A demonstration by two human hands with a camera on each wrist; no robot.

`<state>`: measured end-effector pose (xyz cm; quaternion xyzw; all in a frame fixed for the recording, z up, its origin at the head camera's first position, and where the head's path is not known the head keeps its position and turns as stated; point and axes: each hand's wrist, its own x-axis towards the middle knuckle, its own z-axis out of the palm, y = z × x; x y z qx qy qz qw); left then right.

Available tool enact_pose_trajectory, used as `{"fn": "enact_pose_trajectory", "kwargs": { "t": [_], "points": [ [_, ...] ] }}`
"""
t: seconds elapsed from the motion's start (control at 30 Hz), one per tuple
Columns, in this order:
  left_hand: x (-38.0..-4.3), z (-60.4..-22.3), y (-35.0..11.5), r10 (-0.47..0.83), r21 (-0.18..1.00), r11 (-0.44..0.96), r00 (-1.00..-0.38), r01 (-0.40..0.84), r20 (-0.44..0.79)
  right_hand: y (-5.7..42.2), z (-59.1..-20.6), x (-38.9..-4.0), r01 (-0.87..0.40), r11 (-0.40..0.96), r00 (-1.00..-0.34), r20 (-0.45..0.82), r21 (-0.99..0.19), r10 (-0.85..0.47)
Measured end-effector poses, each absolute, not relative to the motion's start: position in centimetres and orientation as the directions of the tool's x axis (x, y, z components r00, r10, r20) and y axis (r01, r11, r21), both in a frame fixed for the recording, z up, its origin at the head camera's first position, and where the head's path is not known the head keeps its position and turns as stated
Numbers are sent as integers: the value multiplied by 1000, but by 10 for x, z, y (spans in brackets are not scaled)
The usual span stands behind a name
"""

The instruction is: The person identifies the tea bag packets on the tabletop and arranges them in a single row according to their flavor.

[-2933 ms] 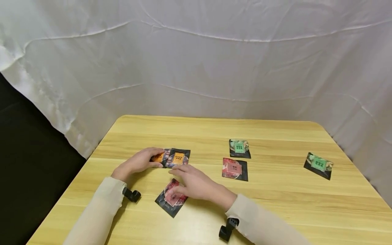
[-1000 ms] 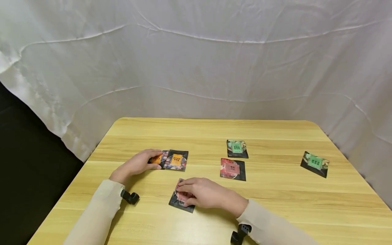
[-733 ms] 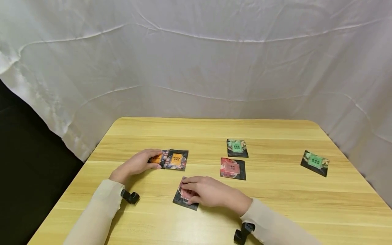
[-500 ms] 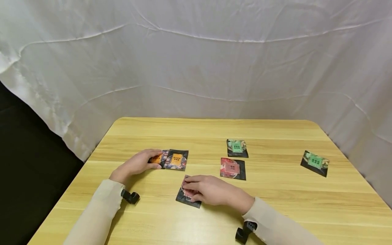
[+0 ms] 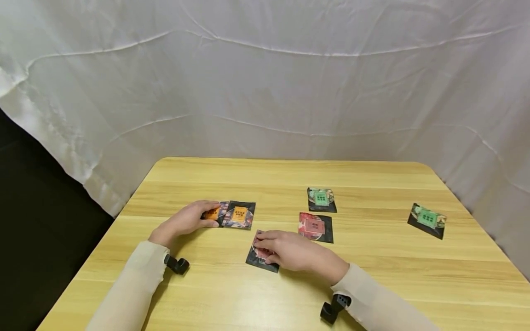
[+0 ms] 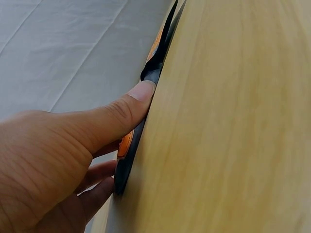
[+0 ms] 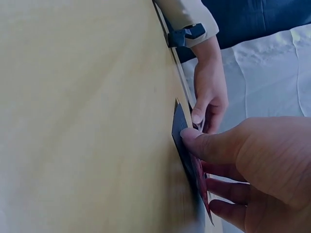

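Observation:
In the head view my left hand [image 5: 188,217] lies over an orange-label sachet [image 5: 212,214] and holds it by its edges, thumb on the near edge. Touching or overlapping its right side is a second orange-label sachet [image 5: 239,215]. My right hand [image 5: 296,250] grips a red-label black sachet [image 5: 262,255] between thumb and fingers, covering its right part. The right wrist view shows that sachet [image 7: 181,133] tilted, with the thumb on its near edge. In the left wrist view, my left thumb presses the edge of the orange-label sachet [image 6: 125,167].
Another red-label sachet [image 5: 316,227] lies flat beyond my right hand, with a green-label sachet [image 5: 322,200] just behind it. Farther right a second green-label sachet [image 5: 427,221] lies askew. Pale cloth [image 5: 290,92] hangs behind the wooden table [image 5: 207,294].
My right hand has taken hold of the near red-label sachet, turned it, and moved it rightward and away from me. The left hand has stayed on the orange-label sachet.

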<state>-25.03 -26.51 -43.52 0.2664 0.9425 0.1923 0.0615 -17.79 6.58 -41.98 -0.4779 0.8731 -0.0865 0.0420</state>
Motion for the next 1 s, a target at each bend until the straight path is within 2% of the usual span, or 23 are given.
{"fn": "enact_pose_trajectory", "kwargs": {
  "t": [0.27,0.7,1.0],
  "points": [
    [-251,-436,-266,526,398,783,-850,478,-14,68,-418,-181,-775,576,-591,-21,-260,-806],
    [-251,-431,-265,532,400,781,-846,479,-25,78,-420,-199,-706,640,-658,-55,-304,-751],
    [-250,-431,-265,537,400,779,-843,482,-29,85,-417,-209,-694,649,-663,-75,-310,-745]
  ]
}}
